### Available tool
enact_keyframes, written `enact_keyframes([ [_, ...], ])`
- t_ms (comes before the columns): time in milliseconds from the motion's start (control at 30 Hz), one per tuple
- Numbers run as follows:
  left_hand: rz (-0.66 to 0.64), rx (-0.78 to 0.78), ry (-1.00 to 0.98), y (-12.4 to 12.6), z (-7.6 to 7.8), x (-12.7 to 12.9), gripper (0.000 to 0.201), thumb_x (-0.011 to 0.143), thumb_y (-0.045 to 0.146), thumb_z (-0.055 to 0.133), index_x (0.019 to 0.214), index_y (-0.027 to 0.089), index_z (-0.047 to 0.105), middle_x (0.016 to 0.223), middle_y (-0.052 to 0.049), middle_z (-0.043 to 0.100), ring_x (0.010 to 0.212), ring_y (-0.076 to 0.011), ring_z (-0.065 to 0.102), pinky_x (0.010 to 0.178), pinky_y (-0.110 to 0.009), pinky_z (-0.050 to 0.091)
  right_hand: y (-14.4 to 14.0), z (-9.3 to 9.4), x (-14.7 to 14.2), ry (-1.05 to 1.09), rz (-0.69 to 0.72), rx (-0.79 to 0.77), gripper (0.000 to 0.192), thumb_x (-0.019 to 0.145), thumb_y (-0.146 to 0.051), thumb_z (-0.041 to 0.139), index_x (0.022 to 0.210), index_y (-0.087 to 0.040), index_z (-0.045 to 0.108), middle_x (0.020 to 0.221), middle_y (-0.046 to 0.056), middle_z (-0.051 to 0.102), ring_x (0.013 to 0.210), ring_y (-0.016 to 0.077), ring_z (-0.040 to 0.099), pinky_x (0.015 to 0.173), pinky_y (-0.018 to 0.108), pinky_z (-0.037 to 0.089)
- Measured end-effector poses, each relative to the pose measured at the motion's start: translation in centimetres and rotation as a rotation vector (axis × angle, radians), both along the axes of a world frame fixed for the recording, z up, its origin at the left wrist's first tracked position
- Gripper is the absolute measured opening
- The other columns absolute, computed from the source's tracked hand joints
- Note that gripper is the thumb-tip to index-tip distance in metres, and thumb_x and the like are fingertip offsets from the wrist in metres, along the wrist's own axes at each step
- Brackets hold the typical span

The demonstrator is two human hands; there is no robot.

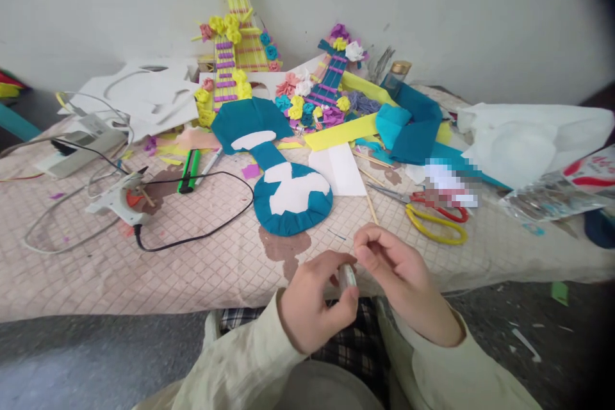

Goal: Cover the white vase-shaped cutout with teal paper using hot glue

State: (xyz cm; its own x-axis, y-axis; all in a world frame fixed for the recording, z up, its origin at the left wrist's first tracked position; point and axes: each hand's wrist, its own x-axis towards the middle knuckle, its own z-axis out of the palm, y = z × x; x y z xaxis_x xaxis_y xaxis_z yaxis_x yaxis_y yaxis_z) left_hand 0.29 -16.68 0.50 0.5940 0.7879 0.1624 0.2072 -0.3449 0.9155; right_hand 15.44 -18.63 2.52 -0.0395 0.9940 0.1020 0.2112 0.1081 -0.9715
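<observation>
My left hand (317, 301) is closed around a small whitish spool (347, 277), held on edge between thumb and fingers at the table's front edge. Just right of it, my right hand (401, 278) pinches thumb against fingers; anything between the tips is too fine to make out. Beyond both hands lies a guitar-shaped piece (293, 221) covered in teal paper, with white patches showing in the wrapping. A white card (339, 170) lies partly beneath it. Thin wooden sticks (372, 208) rest beside the card.
To the right lie yellow-handled scissors (435, 230), red-handled scissors (446, 210) and a clear plastic packet (542, 195). A corded glue gun (118, 202) and green cutter (189, 171) are at left. Decorated paper guitars (225, 70) stand against the wall, near folded teal paper (418, 122).
</observation>
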Motion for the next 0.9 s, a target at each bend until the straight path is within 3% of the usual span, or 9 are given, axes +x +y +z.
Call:
enact_keyframes([
  [200,0.054,-0.133,0.168,0.5,-0.7,0.0,0.036,0.084,0.036,0.038,0.090,0.011,0.063,0.069,-0.007,0.064,0.061,-0.0151,0.058,0.061,-0.027,0.047,0.4,-0.1,0.3,-0.012,-0.086,0.070,0.011,0.085,-0.027,0.048,0.078,-0.019,0.049,0.071,-0.002,0.044,0.067,0.0068,0.044,0.060,0.016,0.039],
  [333,0.034,0.017,-0.049,0.8,-1.0,0.1,0.033,0.079,0.029,0.049,0.107,0.012,0.057,0.100,-0.010,0.064,0.087,-0.0177,0.059,0.077,-0.029,0.049,0.9,0.1,0.4,-0.054,-0.091,0.014,0.013,0.083,-0.030,0.049,0.077,-0.018,0.050,0.068,-0.002,0.047,0.065,0.0077,0.046,0.058,0.017,0.040],
  [400,0.001,0.079,-0.104,0.8,-1.0,0.2,0.035,0.074,0.027,0.056,0.104,0.012,0.057,0.102,-0.011,0.063,0.092,-0.0192,0.058,0.082,-0.031,0.048,1.1,0.2,0.5,-0.077,-0.103,0.003,0.014,0.083,-0.031,0.050,0.077,-0.018,0.051,0.069,-0.001,0.048,0.065,0.0086,0.047,0.058,0.018,0.040],
  [533,-0.020,-0.016,-0.010,0.8,-0.8,0.3,0.039,0.068,0.023,0.057,0.105,0.012,0.057,0.090,-0.008,0.066,0.078,-0.0175,0.062,0.077,-0.031,0.051,1.3,0.3,0.8,-0.127,-0.127,0.010,0.017,0.081,-0.034,0.051,0.078,-0.017,0.052,0.072,0.001,0.051,0.068,0.0103,0.048,0.061,0.021,0.042],
  [633,-0.081,-0.139,-0.006,0.9,-0.6,0.3,0.052,0.070,0.020,0.052,0.121,0.014,0.044,0.094,-0.007,0.064,0.062,-0.0110,0.060,0.063,-0.025,0.053,1.5,0.2,0.9,-0.148,-0.103,0.016,0.017,0.080,-0.034,0.053,0.078,-0.017,0.054,0.074,0.001,0.053,0.071,0.0107,0.049,0.065,0.022,0.042],
  [733,-0.140,-0.184,-0.010,1.2,-0.4,0.2,0.053,0.071,0.018,0.052,0.122,0.019,0.038,0.100,-0.005,0.061,0.048,-0.0046,0.053,0.049,-0.018,0.049,1.6,0.0,1.0,-0.147,-0.076,0.004,0.016,0.080,-0.033,0.053,0.077,-0.017,0.055,0.073,0.000,0.053,0.071,0.0104,0.049,0.066,0.022,0.041],
  [900,-0.182,-0.198,-0.010,1.3,-0.4,0.1,0.046,0.074,0.021,0.052,0.118,0.019,0.039,0.089,-0.003,0.063,0.046,-0.0050,0.053,0.046,-0.016,0.045,2.0,-0.3,1.3,-0.134,-0.066,-0.014,0.018,0.079,-0.034,0.054,0.077,-0.017,0.056,0.072,0.001,0.055,0.071,0.0115,0.050,0.065,0.023,0.041],
])
